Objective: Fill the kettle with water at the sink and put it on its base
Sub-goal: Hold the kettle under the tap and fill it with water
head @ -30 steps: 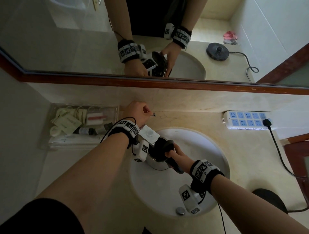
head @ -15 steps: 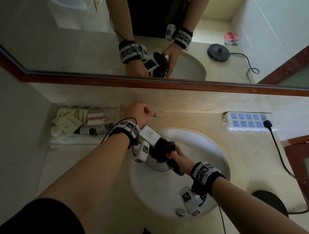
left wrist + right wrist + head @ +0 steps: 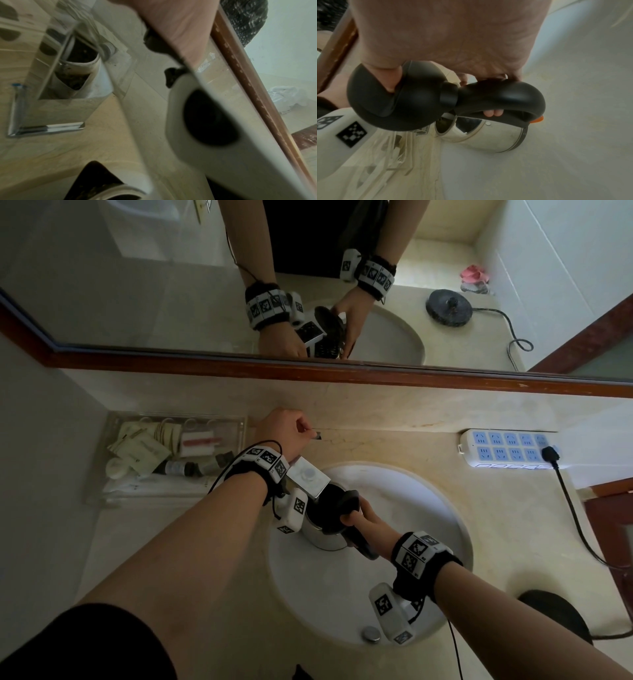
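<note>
Your right hand (image 3: 364, 520) holds the kettle (image 3: 325, 534) in the sink (image 3: 428, 508), under the tap (image 3: 308, 477). Your fingers (image 3: 493, 113) wrap round its black handle (image 3: 501, 97), and your thumb holds the lid (image 3: 399, 97) open. Your left hand (image 3: 286, 433) is curled up behind the tap, pinching something small.

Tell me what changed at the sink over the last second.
Nothing visibly changed. The right hand still holds the kettle by its handle in the sink, lid open; the left hand stays curled on the tap behind it. The base is still bare.
</note>
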### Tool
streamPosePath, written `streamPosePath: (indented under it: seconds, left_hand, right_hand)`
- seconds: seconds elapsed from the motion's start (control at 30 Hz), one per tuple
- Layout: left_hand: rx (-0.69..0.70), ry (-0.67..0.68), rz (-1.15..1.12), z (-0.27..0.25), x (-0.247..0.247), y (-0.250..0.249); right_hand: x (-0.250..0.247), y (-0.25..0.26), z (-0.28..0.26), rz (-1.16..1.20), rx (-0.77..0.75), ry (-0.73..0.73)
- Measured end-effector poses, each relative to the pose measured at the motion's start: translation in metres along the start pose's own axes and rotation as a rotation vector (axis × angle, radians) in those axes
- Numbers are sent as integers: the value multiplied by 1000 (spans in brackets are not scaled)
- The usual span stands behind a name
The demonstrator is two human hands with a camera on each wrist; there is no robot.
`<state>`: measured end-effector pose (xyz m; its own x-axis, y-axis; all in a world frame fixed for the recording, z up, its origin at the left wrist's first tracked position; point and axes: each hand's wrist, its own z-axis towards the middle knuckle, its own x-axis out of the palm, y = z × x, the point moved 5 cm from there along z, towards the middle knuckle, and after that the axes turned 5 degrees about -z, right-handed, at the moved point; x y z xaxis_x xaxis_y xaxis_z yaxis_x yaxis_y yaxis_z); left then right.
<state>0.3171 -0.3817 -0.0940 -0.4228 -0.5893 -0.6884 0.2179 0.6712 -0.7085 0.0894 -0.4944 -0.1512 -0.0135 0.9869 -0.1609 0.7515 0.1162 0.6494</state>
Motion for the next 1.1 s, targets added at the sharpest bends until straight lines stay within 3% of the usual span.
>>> streamPosePath:
  seconds: [1.1]
  left_hand:
    - [11, 15, -1, -1, -1, -3]
  right_hand:
    - [3, 2, -4, -46, 40, -15]
